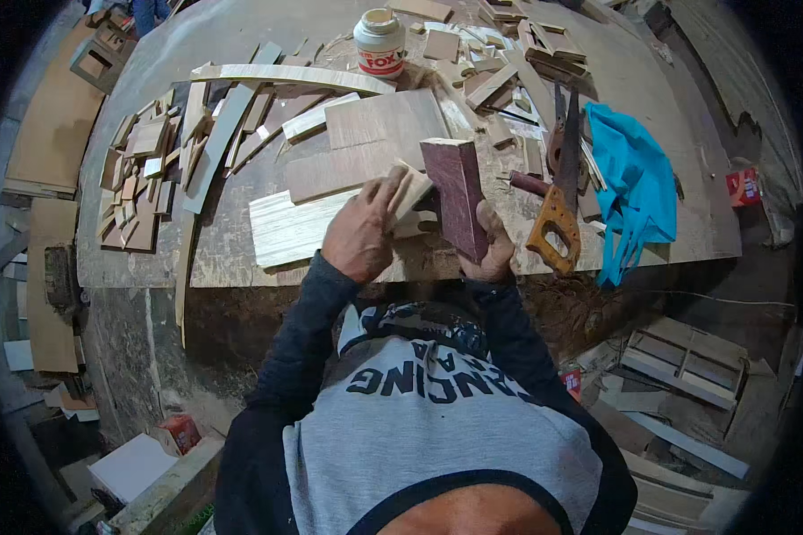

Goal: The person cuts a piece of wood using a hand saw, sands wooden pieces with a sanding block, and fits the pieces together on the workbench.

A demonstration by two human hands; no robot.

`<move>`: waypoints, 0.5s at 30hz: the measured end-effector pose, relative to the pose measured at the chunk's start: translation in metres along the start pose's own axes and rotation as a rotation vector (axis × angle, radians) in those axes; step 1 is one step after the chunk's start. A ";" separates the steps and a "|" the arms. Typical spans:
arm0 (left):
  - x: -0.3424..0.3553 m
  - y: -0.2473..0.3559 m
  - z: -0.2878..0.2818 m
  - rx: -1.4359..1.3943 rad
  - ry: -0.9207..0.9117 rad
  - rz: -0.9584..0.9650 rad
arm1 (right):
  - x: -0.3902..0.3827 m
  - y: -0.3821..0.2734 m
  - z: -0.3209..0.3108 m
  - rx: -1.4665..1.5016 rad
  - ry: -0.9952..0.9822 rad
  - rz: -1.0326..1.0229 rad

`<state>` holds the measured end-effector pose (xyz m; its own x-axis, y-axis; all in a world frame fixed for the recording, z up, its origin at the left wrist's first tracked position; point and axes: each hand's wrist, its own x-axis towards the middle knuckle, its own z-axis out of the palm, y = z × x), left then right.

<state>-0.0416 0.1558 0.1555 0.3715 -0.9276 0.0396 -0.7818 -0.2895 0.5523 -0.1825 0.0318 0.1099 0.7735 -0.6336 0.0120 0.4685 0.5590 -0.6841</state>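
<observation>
My left hand (359, 239) is closed on a small pale wooden piece (410, 189), its fingers wrapped over the near side. In my right hand (492, 244), a sanding block (455, 198) stands nearly upright, its broad face covered in dark maroon sandpaper and its top end bare wood. The thumb presses the block's right side; the other fingers are mostly hidden behind it. The wooden piece and the block are very close, and I cannot tell whether they touch. Beneath my left hand lies a pale striped board (287, 230) on the worktable (219, 267).
Right of my hands lie a handsaw (558, 223) with an orange wooden handle and a blue bag (633, 178) hanging over the front edge. A white jar (379, 45) stands at the back. Wood offcuts (147, 165) are heaped left, with more scraps (509, 80) at the far right.
</observation>
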 end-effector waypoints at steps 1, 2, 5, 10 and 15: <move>-0.007 -0.008 -0.004 -0.090 0.104 0.001 | 0.007 -0.003 0.005 -0.074 -0.081 0.062; -0.014 -0.015 -0.008 -0.183 0.205 0.007 | 0.011 -0.007 0.008 -0.070 -0.082 0.062; -0.036 -0.031 -0.022 -0.275 0.354 -0.047 | 0.020 -0.017 0.019 -0.682 0.000 0.084; -0.065 -0.063 -0.024 -0.355 0.411 -0.106 | 0.038 0.018 0.019 -0.943 -0.112 -0.204; -0.068 -0.104 0.002 -0.240 0.445 -0.093 | 0.042 0.029 0.025 -1.135 -0.199 -0.192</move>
<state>0.0138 0.2484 0.0938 0.6519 -0.6951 0.3031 -0.6178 -0.2550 0.7439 -0.1257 0.0349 0.1091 0.8317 -0.5049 0.2311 0.0122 -0.3995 -0.9166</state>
